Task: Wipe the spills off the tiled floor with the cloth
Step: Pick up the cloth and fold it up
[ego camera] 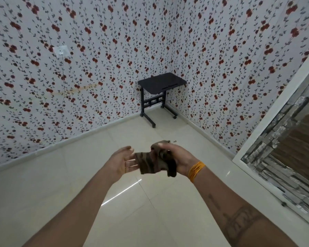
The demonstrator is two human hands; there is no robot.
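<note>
Cloth (154, 163) bunched in right hand (181, 156), left hand (119, 161) flat against it

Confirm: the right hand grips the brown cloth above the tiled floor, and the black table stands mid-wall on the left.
Wrong on the table: the head view shows the black table standing in the room's far corner. The right hand does grip the brown cloth above the tiled floor.
</note>
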